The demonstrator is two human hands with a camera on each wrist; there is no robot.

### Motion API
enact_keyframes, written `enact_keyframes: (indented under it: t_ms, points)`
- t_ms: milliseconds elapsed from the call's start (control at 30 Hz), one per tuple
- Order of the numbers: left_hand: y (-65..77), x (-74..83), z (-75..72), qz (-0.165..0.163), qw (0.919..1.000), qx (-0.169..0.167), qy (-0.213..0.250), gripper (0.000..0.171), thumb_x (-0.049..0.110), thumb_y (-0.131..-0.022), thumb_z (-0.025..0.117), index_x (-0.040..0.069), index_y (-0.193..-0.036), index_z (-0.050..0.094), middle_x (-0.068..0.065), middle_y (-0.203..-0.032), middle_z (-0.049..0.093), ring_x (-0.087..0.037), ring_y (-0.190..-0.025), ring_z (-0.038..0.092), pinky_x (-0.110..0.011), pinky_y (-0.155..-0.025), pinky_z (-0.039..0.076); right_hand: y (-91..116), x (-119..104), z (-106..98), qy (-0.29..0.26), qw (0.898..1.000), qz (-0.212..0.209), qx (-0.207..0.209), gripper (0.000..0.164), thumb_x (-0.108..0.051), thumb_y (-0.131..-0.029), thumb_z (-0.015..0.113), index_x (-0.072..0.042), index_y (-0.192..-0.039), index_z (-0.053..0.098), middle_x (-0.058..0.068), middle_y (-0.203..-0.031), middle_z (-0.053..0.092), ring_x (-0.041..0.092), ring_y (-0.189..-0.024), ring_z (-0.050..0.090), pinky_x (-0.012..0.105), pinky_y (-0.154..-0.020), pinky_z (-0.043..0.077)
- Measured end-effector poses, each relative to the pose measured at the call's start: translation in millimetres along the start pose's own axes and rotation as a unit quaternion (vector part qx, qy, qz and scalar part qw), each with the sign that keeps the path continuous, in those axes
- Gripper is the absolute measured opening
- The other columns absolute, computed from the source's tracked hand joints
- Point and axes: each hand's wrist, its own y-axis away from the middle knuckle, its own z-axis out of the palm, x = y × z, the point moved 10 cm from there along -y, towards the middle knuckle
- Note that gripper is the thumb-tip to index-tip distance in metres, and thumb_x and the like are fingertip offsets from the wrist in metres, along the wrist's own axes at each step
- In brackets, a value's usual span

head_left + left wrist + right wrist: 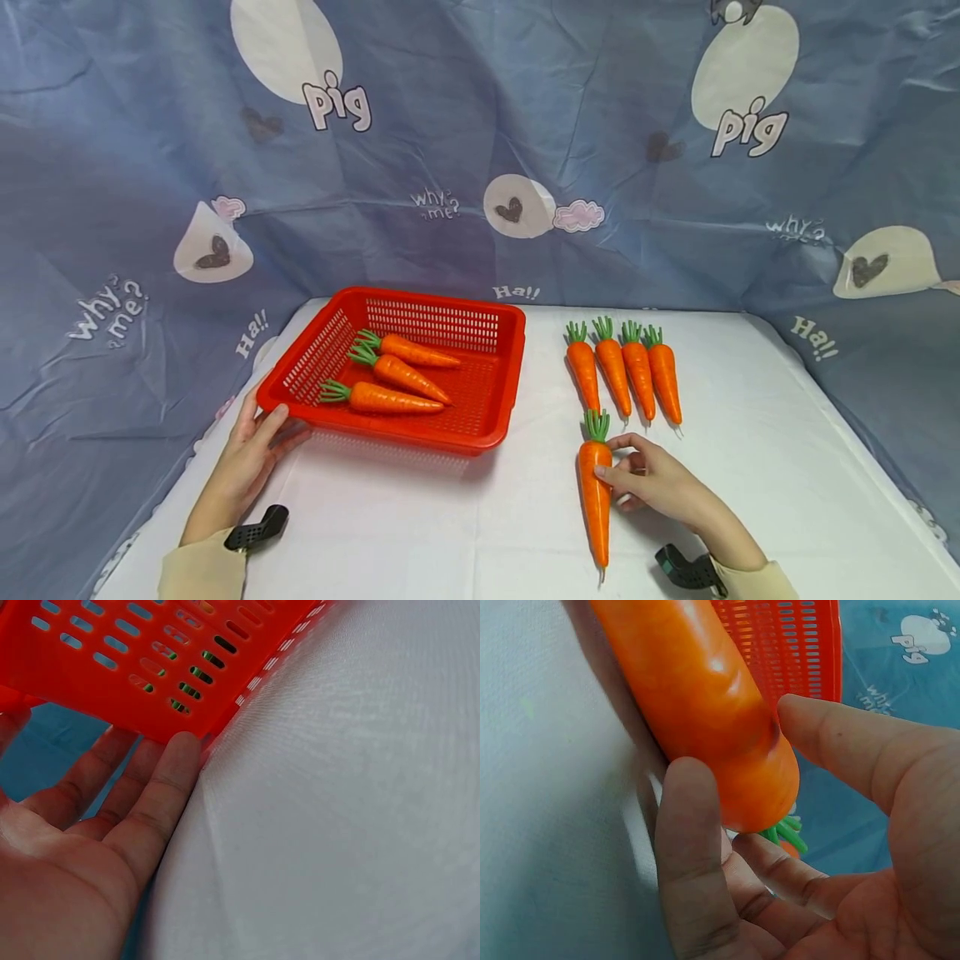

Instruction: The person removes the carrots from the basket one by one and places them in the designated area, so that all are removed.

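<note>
Near the front of the table lies an orange carrot (596,500) with a green top, pointing toward me. My right hand (652,479) pinches it near the leafy end, thumb on its upper side; the right wrist view shows the thumb and fingers on either side of the thick carrot (705,712). On the left, a red plastic basket (480,433) holds three carrots (405,375) with their green tops to the left. My left hand (251,454) touches its front left corner. In the left wrist view straight fingers (161,787) rest against the perforated basket wall (112,675).
Several more carrots (630,371) lie side by side behind the right hand, green tops toward the back. A white cloth (420,533) covers the table. A blue printed curtain (465,125) hangs behind and along both sides.
</note>
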Motion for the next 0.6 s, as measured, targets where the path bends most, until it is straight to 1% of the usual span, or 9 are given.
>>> enact_keyframes:
  t_ms: [333, 500, 600]
  points:
    - [-1.2, -1.1, -0.5, -0.013, 0.9999, 0.006, -0.007, 0.064, 0.020, -0.115, 0.049, 0.032, -0.169, 0.018, 0.009, -0.145, 0.049, -0.003, -0.112, 0.070, -0.022, -0.093, 0.063, 0.1, -0.1, -4.6, 0.006, 1.000, -0.005, -0.001, 0.067, -0.030, -0.102, 0.075, 0.010, -0.146, 0.043, 0.011, -0.094, 0.068, 0.021, -0.084, 0.069, 0.034, -0.074, 0.067]
    - [-1.3, -1.5, -1.1, -0.013, 0.9998, 0.008, -0.010, 0.064, 0.020, -0.115, 0.049, 0.031, -0.169, 0.018, 0.008, -0.146, 0.047, -0.003, -0.113, 0.069, -0.022, -0.093, 0.062, 0.8, -5.4, -8.6, 0.003, 1.000, -0.015, 0.000, 0.066, -0.028, -0.103, 0.075, 0.010, -0.146, 0.044, 0.012, -0.096, 0.069, 0.022, -0.085, 0.070, 0.034, -0.074, 0.066]
    - [-1.5, -1.3, -1.5, -0.013, 0.9998, 0.009, -0.011, 0.064, 0.020, -0.115, 0.049, 0.031, -0.169, 0.018, 0.008, -0.147, 0.046, -0.002, -0.113, 0.069, -0.022, -0.093, 0.062, 2.4, -10.3, -14.2, 0.007, 1.000, -0.018, 0.009, 0.064, -0.028, -0.102, 0.075, 0.008, -0.146, 0.045, 0.013, -0.098, 0.069, 0.022, -0.086, 0.071, 0.034, -0.073, 0.066]
